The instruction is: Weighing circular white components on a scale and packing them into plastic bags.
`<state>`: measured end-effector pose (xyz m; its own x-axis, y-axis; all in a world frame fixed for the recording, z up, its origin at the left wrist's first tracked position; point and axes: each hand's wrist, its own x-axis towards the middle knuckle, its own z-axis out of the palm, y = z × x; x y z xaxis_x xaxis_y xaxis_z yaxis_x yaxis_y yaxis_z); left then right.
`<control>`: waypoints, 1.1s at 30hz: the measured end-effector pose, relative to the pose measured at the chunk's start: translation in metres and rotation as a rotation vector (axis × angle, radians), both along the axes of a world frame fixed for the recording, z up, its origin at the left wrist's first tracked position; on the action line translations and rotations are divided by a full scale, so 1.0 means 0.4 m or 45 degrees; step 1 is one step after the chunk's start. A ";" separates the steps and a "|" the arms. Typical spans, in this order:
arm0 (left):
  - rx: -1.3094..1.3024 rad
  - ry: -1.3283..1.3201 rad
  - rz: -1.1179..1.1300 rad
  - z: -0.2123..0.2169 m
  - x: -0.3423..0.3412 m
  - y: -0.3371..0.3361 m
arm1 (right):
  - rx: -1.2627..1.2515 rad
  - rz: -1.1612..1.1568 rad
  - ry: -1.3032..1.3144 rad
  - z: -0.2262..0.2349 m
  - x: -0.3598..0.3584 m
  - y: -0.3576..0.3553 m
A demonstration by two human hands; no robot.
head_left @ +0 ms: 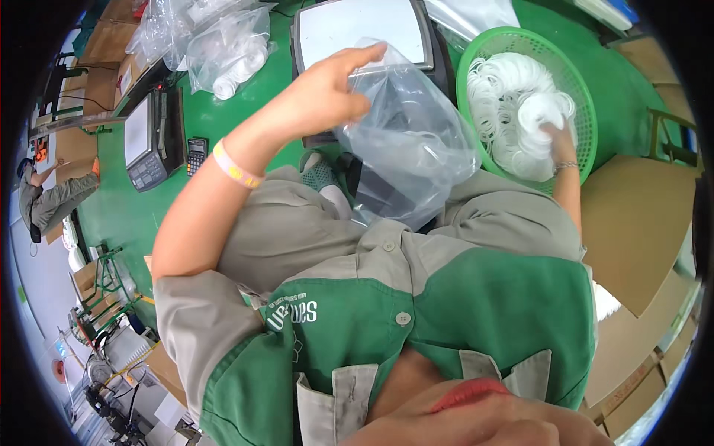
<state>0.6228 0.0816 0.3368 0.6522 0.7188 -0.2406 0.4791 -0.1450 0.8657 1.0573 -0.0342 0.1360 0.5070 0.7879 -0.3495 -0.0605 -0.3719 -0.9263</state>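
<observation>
One clear bag (416, 167) overlaps scale (357, 33); left hand (333, 88) touching, grip unclear; right hand (563, 143) gripping white rings (513, 78) in basket (585, 123).

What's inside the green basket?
The green basket holds lots of thin white rings, heaped up. The right grip is in there too, touching some. Whatever lies beneath the heap is covered, so I can't tell.

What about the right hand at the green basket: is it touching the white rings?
Touching. The head view shows the right hand inside the green basket, its fingers directly against the white rings, with no gap visible.
</observation>
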 end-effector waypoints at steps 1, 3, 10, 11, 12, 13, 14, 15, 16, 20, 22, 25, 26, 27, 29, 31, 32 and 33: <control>-0.097 -0.009 0.002 0.014 0.016 0.010 | 0.138 -0.001 0.124 0.042 0.006 0.006; -0.179 0.016 -0.043 0.028 0.056 0.024 | 0.340 0.027 0.261 0.190 -0.054 0.019; -0.439 -0.139 -0.123 0.050 0.086 0.021 | 0.371 0.695 0.548 0.360 -0.376 0.119; -0.475 -0.136 -0.097 0.052 0.074 0.014 | 0.434 0.770 0.390 0.389 -0.465 0.121; -0.481 -0.153 -0.107 0.058 0.074 0.007 | 0.384 0.845 0.244 0.360 -0.483 0.126; -0.451 -0.184 -0.125 0.072 0.075 0.013 | 0.204 0.841 0.139 0.310 -0.498 0.126; -0.496 -0.266 -0.078 0.077 0.058 0.009 | 0.271 1.077 -0.210 0.346 -0.532 0.131; -0.544 -0.363 -0.076 0.079 0.059 0.001 | 0.335 1.303 -0.504 0.266 -0.532 0.147; -0.552 -0.397 -0.102 0.092 0.058 -0.008 | 0.298 1.513 -0.945 0.238 -0.541 0.144; -0.454 -0.379 -0.051 0.112 0.008 -0.038 | -0.108 1.919 -1.053 0.313 -0.538 0.191; -0.437 -0.472 0.015 0.138 -0.016 -0.014 | -0.115 1.883 -1.320 0.332 -0.481 0.218; -0.334 -0.630 0.115 0.205 -0.038 -0.014 | 0.086 1.751 -1.448 0.469 -0.458 0.246; -0.267 -0.694 0.159 0.236 -0.041 -0.012 | 0.203 1.652 -1.457 0.504 -0.449 0.255; -0.137 -0.701 0.105 0.259 -0.063 0.002 | 0.186 1.599 -1.491 0.582 -0.467 0.253; 0.017 -0.796 0.189 0.307 -0.089 0.019 | 0.214 1.521 -1.575 0.709 -0.512 0.267; 0.157 -0.811 0.193 0.357 -0.121 0.051 | 0.231 1.505 -1.705 0.766 -0.543 0.305; 0.112 -0.943 0.188 0.370 -0.125 0.066 | 0.341 1.401 -1.801 0.772 -0.547 0.320; 0.201 -0.949 0.178 0.382 -0.142 0.089 | 0.274 1.371 -1.833 0.812 -0.580 0.317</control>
<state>0.5662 0.1171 0.4895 0.5022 0.7958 0.3384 -0.1994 -0.2742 0.9408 0.8254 0.0926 0.4609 -0.4193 0.9078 -0.0040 0.9062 0.4183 -0.0626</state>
